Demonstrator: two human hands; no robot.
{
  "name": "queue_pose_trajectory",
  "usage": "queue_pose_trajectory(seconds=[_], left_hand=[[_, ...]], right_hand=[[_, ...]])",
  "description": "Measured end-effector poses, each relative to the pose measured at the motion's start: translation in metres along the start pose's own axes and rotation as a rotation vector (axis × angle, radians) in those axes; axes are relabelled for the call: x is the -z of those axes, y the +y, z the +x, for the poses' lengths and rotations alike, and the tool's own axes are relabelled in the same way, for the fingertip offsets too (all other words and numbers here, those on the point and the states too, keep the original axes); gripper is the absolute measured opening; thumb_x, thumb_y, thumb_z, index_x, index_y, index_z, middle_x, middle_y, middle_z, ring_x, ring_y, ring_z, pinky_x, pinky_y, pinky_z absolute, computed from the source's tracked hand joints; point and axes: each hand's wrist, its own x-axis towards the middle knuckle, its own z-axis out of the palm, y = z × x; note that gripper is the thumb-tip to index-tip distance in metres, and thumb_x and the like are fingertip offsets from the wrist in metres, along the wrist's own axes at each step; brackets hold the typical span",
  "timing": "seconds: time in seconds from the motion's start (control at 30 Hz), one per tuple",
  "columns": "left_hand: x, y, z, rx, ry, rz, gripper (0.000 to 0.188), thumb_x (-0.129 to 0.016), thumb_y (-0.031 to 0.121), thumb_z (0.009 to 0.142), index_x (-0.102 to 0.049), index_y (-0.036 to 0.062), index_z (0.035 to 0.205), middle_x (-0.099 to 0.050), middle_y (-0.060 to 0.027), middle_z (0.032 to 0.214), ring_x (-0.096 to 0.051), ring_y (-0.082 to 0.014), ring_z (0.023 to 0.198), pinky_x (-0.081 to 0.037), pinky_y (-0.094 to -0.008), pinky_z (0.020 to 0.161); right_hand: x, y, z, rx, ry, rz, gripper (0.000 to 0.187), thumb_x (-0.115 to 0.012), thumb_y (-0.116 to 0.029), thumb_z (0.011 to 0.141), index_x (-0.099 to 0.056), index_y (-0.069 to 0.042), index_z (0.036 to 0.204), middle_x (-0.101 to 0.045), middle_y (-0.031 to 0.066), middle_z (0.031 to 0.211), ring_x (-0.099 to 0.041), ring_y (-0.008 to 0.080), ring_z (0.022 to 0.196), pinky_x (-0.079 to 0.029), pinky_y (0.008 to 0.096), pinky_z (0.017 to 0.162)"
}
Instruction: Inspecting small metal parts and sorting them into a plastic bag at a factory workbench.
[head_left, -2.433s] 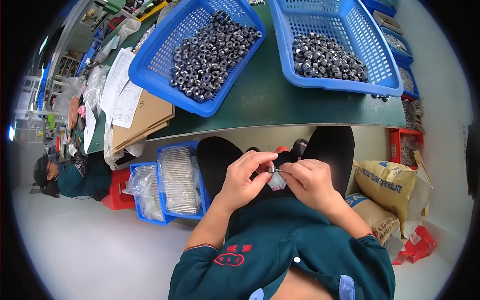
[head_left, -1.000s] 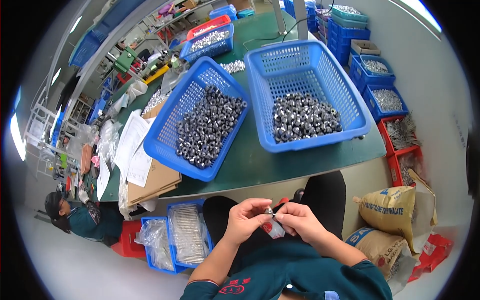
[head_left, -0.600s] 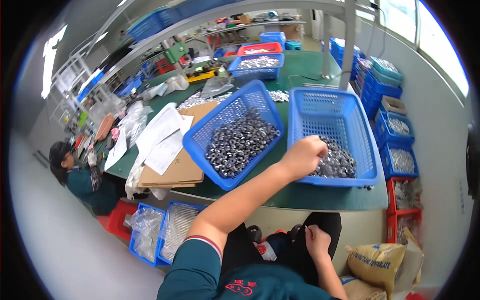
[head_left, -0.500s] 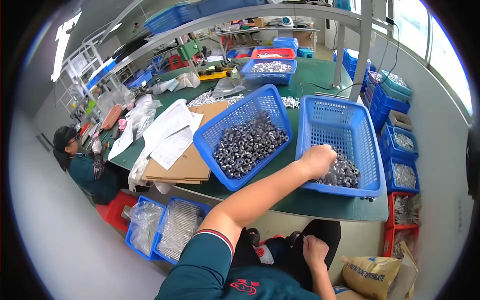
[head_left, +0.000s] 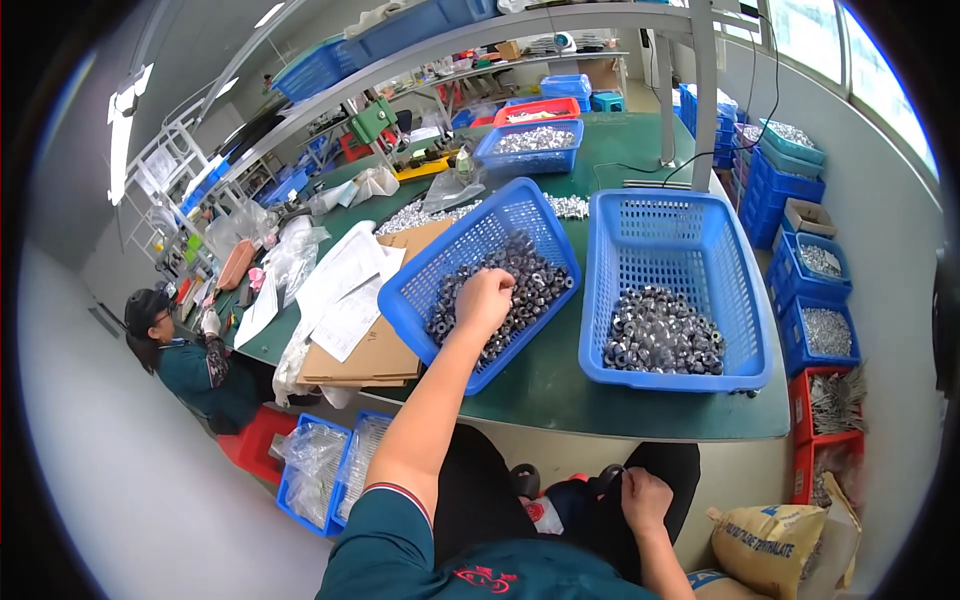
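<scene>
My left hand reaches into the tilted blue basket at the middle of the green table. Its fingers curl down onto a heap of dark metal nuts; whatever lies between the fingertips is hidden. Beside that basket, to the right, a second blue basket holds a smaller heap of similar metal nuts. Over my right thigh, below the table edge, my right hand is closed with its fingers pinched together. Anything in that pinch is too small to name.
Papers lie on flat cardboard left of the baskets. Behind them are loose silvery parts and another filled basket. Stacked crates and a sack stand right. A co-worker sits at left.
My left hand has moved left from the right basket's heap to the nuts in the tilted basket. My right hand stays over my lap. The view has shifted slightly.
</scene>
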Motion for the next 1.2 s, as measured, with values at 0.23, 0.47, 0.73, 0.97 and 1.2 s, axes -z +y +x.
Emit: queue_pose_trajectory(seconds=[0.23, 0.47, 0.73, 0.97, 1.2], left_hand=[[-0.010, -0.004, -0.016, -0.074, -0.073, 0.286, 0.015, -0.075, 0.011, 0.072, -0.072, 0.0099, 0.087, -0.065, -0.0107, 0.099, -0.059, -0.0309, 0.103, -0.048, -0.0406, 0.090], [-0.021, -0.010, -0.018, -0.061, 0.102, 0.199, 0.012, -0.070, 0.007, 0.073, -0.070, 0.0092, 0.085, -0.064, -0.0098, 0.095, -0.058, -0.0304, 0.100, -0.048, -0.0412, 0.089], [0.019, 0.028, -0.075, 0.183, -0.136, -1.344, 0.018, -0.060, -0.002, 0.086, -0.063, 0.0010, 0.103, -0.069, -0.0091, 0.099, -0.065, -0.0165, 0.090, -0.052, -0.0291, 0.079], [0.021, 0.044, -0.171, 0.305, -0.333, -1.630, 0.018, -0.061, 0.001, 0.088, -0.062, -0.0003, 0.106, -0.066, -0.0112, 0.098, -0.065, -0.0193, 0.087, -0.054, -0.0321, 0.077], [0.013, 0.044, -0.235, 0.359, -0.487, -1.627, 0.023, -0.062, -0.003, 0.089, -0.063, -0.0014, 0.112, -0.064, -0.0097, 0.111, -0.065, -0.0163, 0.095, -0.052, -0.0284, 0.085]], right_hand=[[-0.003, -0.002, 0.002, -0.014, -0.017, 0.005, 0.009, -0.065, -0.018, 0.083, -0.065, -0.010, 0.081, -0.065, 0.0117, 0.072, -0.064, 0.0331, 0.067, -0.050, 0.0436, 0.059], [-0.001, -0.003, 0.001, 0.022, 0.021, -0.028, 0.011, -0.065, -0.019, 0.083, -0.061, -0.009, 0.080, -0.064, 0.0106, 0.069, -0.063, 0.0322, 0.064, -0.049, 0.0437, 0.056], [0.004, -0.002, -0.010, 0.018, 0.039, -0.025, 0.010, -0.066, -0.018, 0.082, -0.061, -0.010, 0.080, -0.063, 0.0110, 0.068, -0.063, 0.0327, 0.063, -0.049, 0.0437, 0.056], [0.018, -0.048, 0.003, -0.046, 0.025, 0.389, 0.007, -0.071, -0.008, 0.082, -0.064, -0.006, 0.081, -0.063, 0.0120, 0.068, -0.063, 0.0290, 0.059, -0.048, 0.0362, 0.053], [0.073, -0.130, 0.048, 0.240, -0.034, 0.598, 0.012, -0.072, -0.001, 0.079, -0.062, -0.001, 0.086, -0.065, 0.0118, 0.070, -0.063, 0.0258, 0.058, -0.049, 0.0314, 0.052]])
